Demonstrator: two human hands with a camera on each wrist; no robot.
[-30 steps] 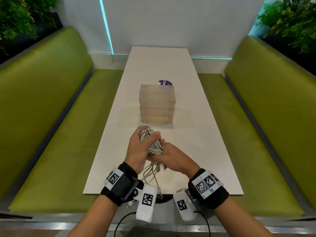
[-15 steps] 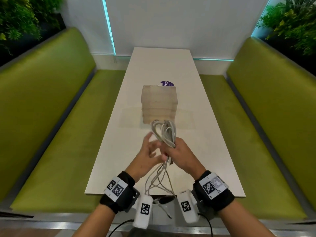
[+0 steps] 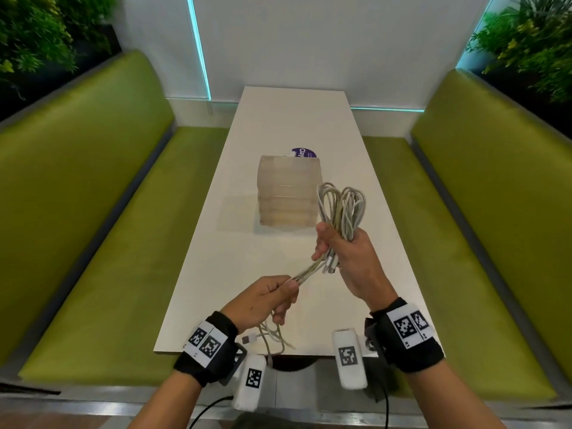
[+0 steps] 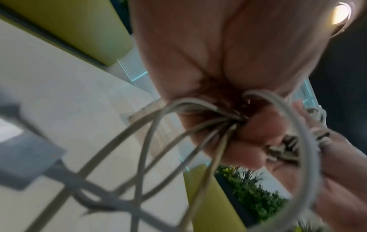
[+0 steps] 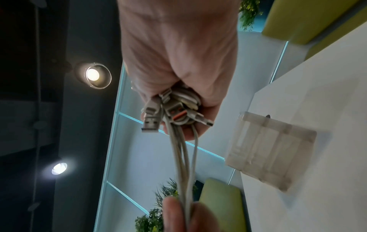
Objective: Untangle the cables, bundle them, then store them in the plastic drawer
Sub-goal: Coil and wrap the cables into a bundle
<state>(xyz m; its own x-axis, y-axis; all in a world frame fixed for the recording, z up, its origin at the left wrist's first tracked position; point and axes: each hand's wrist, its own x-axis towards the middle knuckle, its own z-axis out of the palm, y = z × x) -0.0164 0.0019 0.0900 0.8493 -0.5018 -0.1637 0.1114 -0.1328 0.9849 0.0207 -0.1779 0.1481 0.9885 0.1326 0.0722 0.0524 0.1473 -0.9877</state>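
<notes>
My right hand [image 3: 343, 252] grips a bundle of white cables [image 3: 340, 209] held up over the table, loops standing above the fist. USB plugs [image 5: 151, 122] stick out under that fist in the right wrist view. My left hand [image 3: 272, 295] pinches the strands that run down from the bundle and holds them taut. Loose cable ends [image 3: 272, 339] trail below it onto the table's near edge. In the left wrist view the strands [image 4: 178, 133] fan out from my curled fingers. The translucent plastic drawer unit [image 3: 289, 193] stands mid-table, just behind the bundle, drawers closed.
The long white table [image 3: 297, 119] runs away from me between two green benches [image 3: 93, 212]. A purple round label [image 3: 305, 153] peeks from behind the drawer unit. Plants stand at both back corners.
My right hand has lifted the bundle up and to the right. The left hand has let go of the bundle, dropped toward me and taken hold of the trailing strands, pulling them taut.
</notes>
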